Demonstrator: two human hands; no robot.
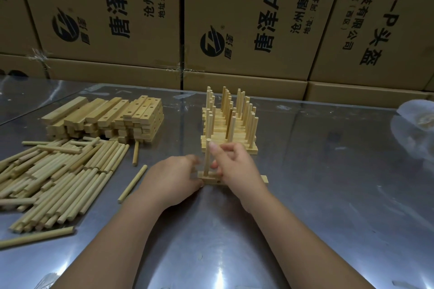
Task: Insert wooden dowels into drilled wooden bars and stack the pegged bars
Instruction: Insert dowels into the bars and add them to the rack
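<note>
At bench (328, 195) centre, drilled bar (264, 179) lies flat, one dowel (207, 159) upright in its left hole. My right hand (237, 169) pinches that dowel, my left hand (173, 180) grips the bar's left end. Pegged stack (229, 129) just behind; loose dowels (58, 176) and blank bars (105, 119) far left.

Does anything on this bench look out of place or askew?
Only minor: three stray dowels lie apart from the dowel pile, one beside the left hand, one by the drilled bars, one at the near left edge. The pegged stack looks tidy.
</note>
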